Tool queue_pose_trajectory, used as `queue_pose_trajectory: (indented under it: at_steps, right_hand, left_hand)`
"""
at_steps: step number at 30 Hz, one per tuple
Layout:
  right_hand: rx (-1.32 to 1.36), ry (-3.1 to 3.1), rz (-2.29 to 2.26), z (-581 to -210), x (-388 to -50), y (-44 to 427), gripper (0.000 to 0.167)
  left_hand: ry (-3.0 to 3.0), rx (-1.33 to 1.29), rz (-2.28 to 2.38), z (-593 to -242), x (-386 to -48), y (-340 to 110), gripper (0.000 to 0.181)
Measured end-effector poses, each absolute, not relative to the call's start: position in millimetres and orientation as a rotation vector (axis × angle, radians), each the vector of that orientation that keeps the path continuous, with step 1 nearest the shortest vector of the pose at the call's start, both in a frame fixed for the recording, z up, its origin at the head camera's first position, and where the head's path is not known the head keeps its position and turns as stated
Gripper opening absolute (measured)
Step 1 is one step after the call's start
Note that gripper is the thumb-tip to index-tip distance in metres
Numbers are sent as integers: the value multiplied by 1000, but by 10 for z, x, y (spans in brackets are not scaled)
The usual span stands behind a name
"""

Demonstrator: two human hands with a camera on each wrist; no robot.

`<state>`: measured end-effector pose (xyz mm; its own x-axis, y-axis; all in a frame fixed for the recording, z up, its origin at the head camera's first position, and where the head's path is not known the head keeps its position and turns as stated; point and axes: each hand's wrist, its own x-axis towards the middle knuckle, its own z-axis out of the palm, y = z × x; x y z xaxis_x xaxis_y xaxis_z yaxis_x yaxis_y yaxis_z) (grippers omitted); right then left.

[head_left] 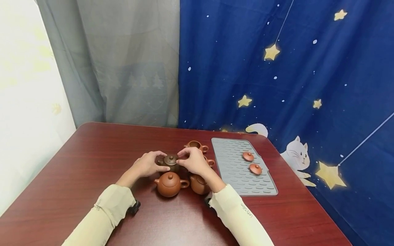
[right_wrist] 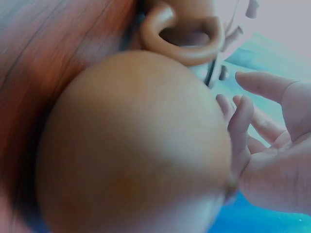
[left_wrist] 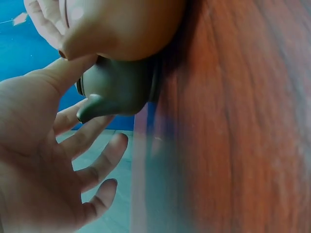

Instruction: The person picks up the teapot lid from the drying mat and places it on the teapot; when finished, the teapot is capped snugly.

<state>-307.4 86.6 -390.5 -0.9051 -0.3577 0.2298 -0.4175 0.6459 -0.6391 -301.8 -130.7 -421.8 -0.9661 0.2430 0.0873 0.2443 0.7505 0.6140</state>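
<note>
A dark brown teapot [head_left: 170, 167] with its lid [head_left: 171, 159] on stands at the middle of the group. My left hand [head_left: 147, 164] holds it at the spout side, thumb in front and index finger behind. My right hand [head_left: 194, 160] is at its other side, thumb and fingers close to the lid's edge. In the right wrist view that hand's thumb [right_wrist: 265, 87] and fingers look parted, with nothing between them. Just in front sits an orange-brown lidded teapot [head_left: 168, 186]. Another brown teapot [head_left: 198, 186] lies partly under the right forearm.
Behind the right hand stand a lidless teapot [head_left: 195, 145] and another pot, mostly hidden, whose handle [head_left: 211, 163] shows. On the right, a grey ridged mat [head_left: 234, 177] bears two orange lids, a far lid [head_left: 248, 156] and a near lid [head_left: 255, 169]. Curtains hang beyond the table [head_left: 101, 153].
</note>
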Motion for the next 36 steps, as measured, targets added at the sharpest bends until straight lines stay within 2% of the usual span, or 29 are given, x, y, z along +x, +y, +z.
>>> queue_pose_trajectory:
  at_steps: [10,27,36]
  right_hand:
    - [658,-2686,1193,-3788,-2929,1229,14]
    - [547,-2615,1393,-3880,-2826,1797,17]
    - [394,-2646,1380,-3795,-2708,2183,21]
  left_hand:
    - [-2835,-452,-980,-4157,-2998,-1226,70]
    - [-2709,-501,-655,-3930,-2795,-730,66]
    - [-2799,-541,-584,-3829,-2823,-426,68]
